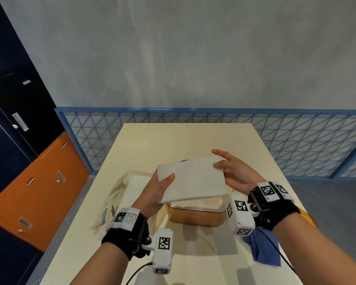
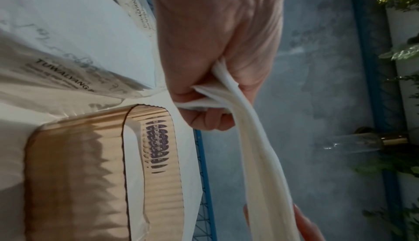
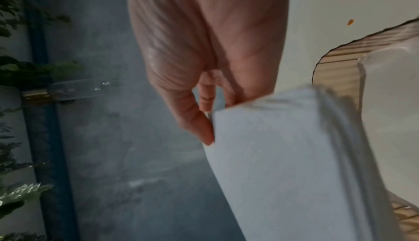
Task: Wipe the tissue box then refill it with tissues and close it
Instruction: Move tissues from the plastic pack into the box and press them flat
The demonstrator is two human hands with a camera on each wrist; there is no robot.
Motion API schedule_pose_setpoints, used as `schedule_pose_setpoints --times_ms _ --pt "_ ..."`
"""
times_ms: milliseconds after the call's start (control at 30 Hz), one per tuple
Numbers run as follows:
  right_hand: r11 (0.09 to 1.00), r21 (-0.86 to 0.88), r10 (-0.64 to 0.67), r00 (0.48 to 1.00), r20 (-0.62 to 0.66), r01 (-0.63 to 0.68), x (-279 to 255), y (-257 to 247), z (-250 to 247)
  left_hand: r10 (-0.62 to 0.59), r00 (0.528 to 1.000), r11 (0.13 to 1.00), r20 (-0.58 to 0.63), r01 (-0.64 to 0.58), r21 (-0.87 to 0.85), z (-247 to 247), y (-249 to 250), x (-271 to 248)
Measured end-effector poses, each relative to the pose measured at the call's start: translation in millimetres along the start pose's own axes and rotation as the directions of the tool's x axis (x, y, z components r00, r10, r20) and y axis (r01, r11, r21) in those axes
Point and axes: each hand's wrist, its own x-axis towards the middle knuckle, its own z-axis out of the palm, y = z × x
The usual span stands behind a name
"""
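one cream table (image 1: 193, 136) fills the middle of the head view, with one blue lattice fence (image 1: 296, 140) behind its far edge. on the table's near half stands one amber ribbed tissue box (image 1: 195, 215), its top open, with no lid on it. held above the box, not touching it, is one white stack of tissues (image 1: 191, 179), lying roughly flat. to the left of the box lies one clear printed plastic wrapper (image 1: 119, 194), with white tissue still showing inside it. one blue cloth (image 1: 263, 249) lies crumpled at the table's near right, partly under the right wrist.

two hands are on the stack. the left hand (image 1: 154, 192) grips its left end, thumb on top and fingers curled beneath, the sheets bunching in the grip in the left wrist view. the right hand (image 1: 234, 171) is at the right end with fingers mostly straight and loose, thumb against the stack's edge; whether the other fingers touch it is not clear.
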Motion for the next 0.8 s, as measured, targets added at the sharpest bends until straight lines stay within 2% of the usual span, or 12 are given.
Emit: schedule_pose_setpoints --times_ms 67,100,167,233,300,400,533,667,733,800 --pt "0.999 0.031 0.037 0.999 -0.020 -0.037 -1.3 3.6 -1.0 0.021 1.000 0.999 0.002 -0.021 -0.029 0.2 1.6 -0.1" --pt "0.994 0.021 0.111 0.994 -0.013 -0.111 -1.9 8.4 -0.7 0.029 1.000 0.999 0.007 -0.029 -0.032 1.5 2.6 -0.2" --pt "0.949 -0.077 0.310 0.950 0.028 -0.307 -3.3 20.0 0.3 0.046 0.999 0.999 0.019 -0.045 -0.018 3.4 4.2 0.5" --pt "0.908 -0.149 0.405 0.912 0.071 -0.392 -4.6 29.1 0.5 0.052 0.998 0.999 0.035 -0.053 0.008 4.3 6.2 0.4" --pt "0.927 -0.120 0.367 0.925 0.096 -0.355 -7.1 34.1 2.8 0.044 0.998 0.998 0.054 -0.046 0.030 2.5 7.3 -0.1" --pt "0.975 0.010 0.217 0.963 0.156 -0.222 -4.5 31.1 3.3 0.020 0.998 0.997 0.052 -0.024 0.072 -5.2 7.2 -0.9" --pt "0.989 -0.074 0.131 0.988 0.081 -0.125 1.9 20.6 3.4 0.033 0.999 0.986 -0.014 -0.031 0.162 -12.8 4.5 -0.4" --pt "0.995 -0.032 0.091 0.995 0.036 -0.090 3.2 16.7 5.4 0.045 0.998 0.981 -0.037 -0.038 0.189 -12.1 0.8 0.0" --pt "0.995 0.029 0.091 0.995 0.046 -0.092 2.8 17.7 5.8 0.049 0.999 0.981 -0.016 -0.045 0.187 -10.0 0.0 0.2" --pt "0.991 0.013 0.130 0.986 0.108 -0.133 -1.9 19.1 8.5 0.061 0.998 0.979 0.017 -0.064 0.193 -8.7 0.4 1.2"
